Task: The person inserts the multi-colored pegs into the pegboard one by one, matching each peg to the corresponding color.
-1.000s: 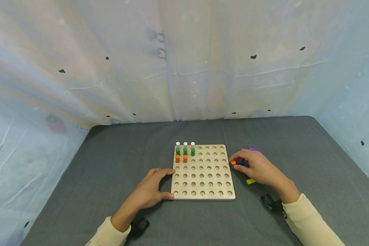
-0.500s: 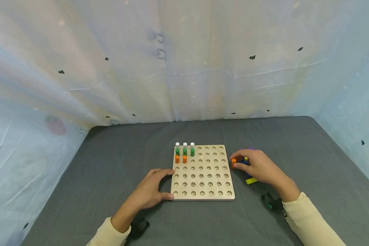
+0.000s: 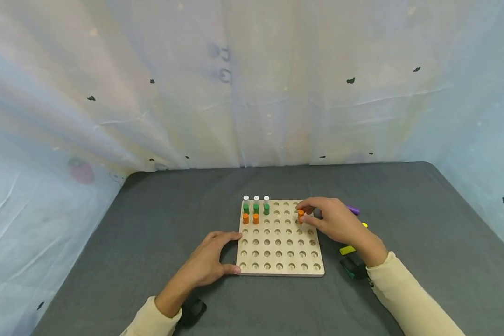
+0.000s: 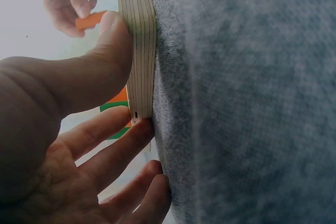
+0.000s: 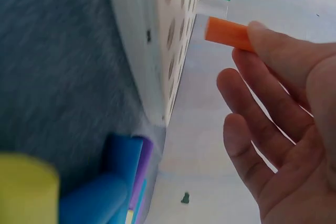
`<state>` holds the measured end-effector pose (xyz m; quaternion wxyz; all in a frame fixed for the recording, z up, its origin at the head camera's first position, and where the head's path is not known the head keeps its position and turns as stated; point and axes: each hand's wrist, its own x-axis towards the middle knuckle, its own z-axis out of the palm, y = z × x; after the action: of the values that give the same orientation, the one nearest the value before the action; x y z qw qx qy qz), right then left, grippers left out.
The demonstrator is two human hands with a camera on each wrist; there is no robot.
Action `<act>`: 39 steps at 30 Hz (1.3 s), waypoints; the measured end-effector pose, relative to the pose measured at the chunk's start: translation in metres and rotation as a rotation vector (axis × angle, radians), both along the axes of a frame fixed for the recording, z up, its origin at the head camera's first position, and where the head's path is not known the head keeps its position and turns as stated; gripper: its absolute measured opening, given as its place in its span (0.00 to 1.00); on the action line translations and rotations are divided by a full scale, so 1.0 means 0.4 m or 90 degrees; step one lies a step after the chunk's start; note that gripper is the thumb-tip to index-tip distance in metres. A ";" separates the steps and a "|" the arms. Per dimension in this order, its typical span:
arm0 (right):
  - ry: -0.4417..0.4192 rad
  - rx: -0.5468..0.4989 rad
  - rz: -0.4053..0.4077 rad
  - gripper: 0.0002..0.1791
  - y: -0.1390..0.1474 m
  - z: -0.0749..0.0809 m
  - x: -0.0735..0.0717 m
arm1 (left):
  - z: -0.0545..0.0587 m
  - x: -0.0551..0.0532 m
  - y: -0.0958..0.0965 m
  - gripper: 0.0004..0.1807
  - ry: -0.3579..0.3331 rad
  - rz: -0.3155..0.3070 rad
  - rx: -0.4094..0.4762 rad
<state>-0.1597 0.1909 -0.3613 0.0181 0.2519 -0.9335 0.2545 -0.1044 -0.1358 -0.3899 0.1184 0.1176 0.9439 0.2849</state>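
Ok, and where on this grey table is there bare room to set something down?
Bare grey table shows left of the left hand, between the board and the curtain, and nearer in, between the sleeves. It's crowded just right of the board: yellow, purple and blue pegs lie by the right hand.

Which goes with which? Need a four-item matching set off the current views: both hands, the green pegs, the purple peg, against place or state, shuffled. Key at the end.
Column 1
1. Left hand
2. Green pegs
3. Purple peg
4. Right hand

Column 2
A. On the dark cloth, to the right of the wooden board
B. Pinching an orange peg over the wooden board
C. Touching the left edge of the wooden board
D. Standing in the row just nearer the person than the white pegs

Pairs: 1-C, 2-D, 3-A, 4-B
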 end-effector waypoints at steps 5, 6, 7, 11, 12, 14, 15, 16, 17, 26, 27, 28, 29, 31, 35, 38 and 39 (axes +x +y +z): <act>0.007 -0.009 0.006 0.16 -0.023 0.011 -0.009 | -0.001 -0.005 0.004 0.42 0.003 -0.003 -0.004; 0.009 -0.010 0.007 0.15 -0.027 0.011 -0.011 | 0.000 -0.006 0.004 0.42 0.004 -0.003 -0.004; 0.010 -0.013 0.009 0.15 -0.031 0.010 -0.013 | 0.000 -0.006 0.004 0.42 0.003 -0.003 -0.005; 0.012 -0.021 0.016 0.15 -0.049 0.009 -0.018 | -0.001 -0.007 0.004 0.42 0.000 0.000 -0.007; 0.010 -0.023 0.018 0.15 -0.054 0.009 -0.019 | -0.001 -0.007 0.004 0.42 0.000 0.000 -0.007; 0.014 -0.025 0.025 0.15 -0.063 0.010 -0.022 | -0.001 -0.007 0.005 0.42 0.000 -0.001 -0.005; 0.015 -0.026 0.031 0.15 -0.067 0.010 -0.023 | -0.001 -0.007 0.006 0.42 0.000 -0.001 -0.004; 0.013 -0.027 0.034 0.15 -0.072 0.011 -0.025 | -0.001 -0.007 0.006 0.42 0.001 -0.002 -0.003; 0.014 -0.029 0.040 0.15 -0.076 0.010 -0.027 | 0.000 -0.007 0.007 0.42 0.003 -0.003 -0.003; 0.024 -0.027 0.079 0.16 -0.099 0.004 -0.046 | 0.003 -0.009 0.005 0.42 0.012 -0.005 -0.007; 0.022 -0.024 0.083 0.16 -0.102 0.002 -0.048 | 0.002 -0.009 0.004 0.42 0.010 -0.005 -0.007; 0.020 -0.022 0.088 0.16 -0.106 -0.001 -0.050 | 0.002 -0.008 0.003 0.42 0.009 -0.004 -0.007; 0.017 -0.019 0.090 0.15 -0.110 -0.002 -0.051 | 0.003 -0.006 0.003 0.42 0.008 -0.004 -0.006; 0.012 -0.017 0.095 0.15 -0.119 -0.003 -0.054 | 0.004 -0.004 0.002 0.42 0.005 -0.003 -0.006; 0.006 -0.016 0.097 0.15 -0.134 -0.005 -0.059 | 0.005 -0.002 0.002 0.42 0.003 0.001 -0.005; 0.001 -0.013 0.104 0.14 -0.142 -0.007 -0.065 | 0.005 -0.003 0.002 0.42 0.003 0.003 -0.007; 0.000 -0.010 0.106 0.14 -0.145 -0.008 -0.066 | 0.006 -0.003 0.002 0.42 0.001 0.004 -0.007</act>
<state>-0.1862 0.1330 -0.3646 -0.0009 0.3289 -0.9072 0.2623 -0.1057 -0.1350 -0.3877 0.1175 0.1146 0.9458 0.2802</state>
